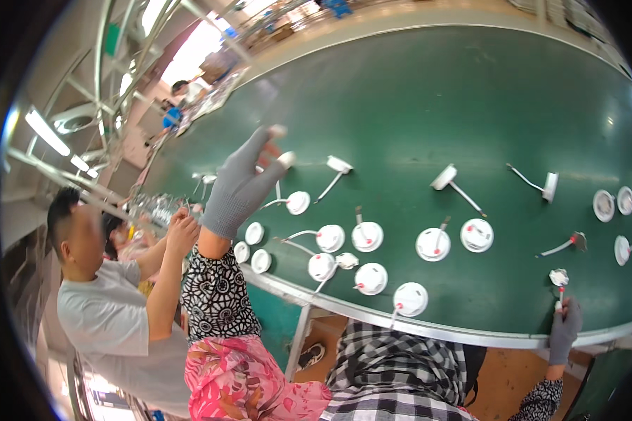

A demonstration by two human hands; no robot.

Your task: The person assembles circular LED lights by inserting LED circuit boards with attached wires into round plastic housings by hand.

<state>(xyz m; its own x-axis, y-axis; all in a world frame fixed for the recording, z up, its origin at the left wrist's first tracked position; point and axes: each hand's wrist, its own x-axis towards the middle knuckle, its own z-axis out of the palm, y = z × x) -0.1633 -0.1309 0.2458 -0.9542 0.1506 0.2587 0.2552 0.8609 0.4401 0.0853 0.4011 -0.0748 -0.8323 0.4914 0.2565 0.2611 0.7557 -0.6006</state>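
Observation:
My left hand (242, 184), in a grey glove with pale fingertips, reaches out over the left part of the green table. Its visible fingers are apart, and I see nothing held between them. Behind and below it lie round white lamp-like discs with wire leads, such as the disc (298, 203). At the near right edge, my right hand (566, 328), gloved the same way, is closed on the lead of a small white wired part (559, 276). A red spot shows where the lead joins that part. The hand partly hides the lead.
Several white discs (370, 278) lie along the near side of the green table (414, 91), some with leads sticking up. Another wired piece (577, 241) lies beyond my right hand. A co-worker (119, 295) stands close on my left, hands raised near the table. A pale rim (470, 335) borders the near edge.

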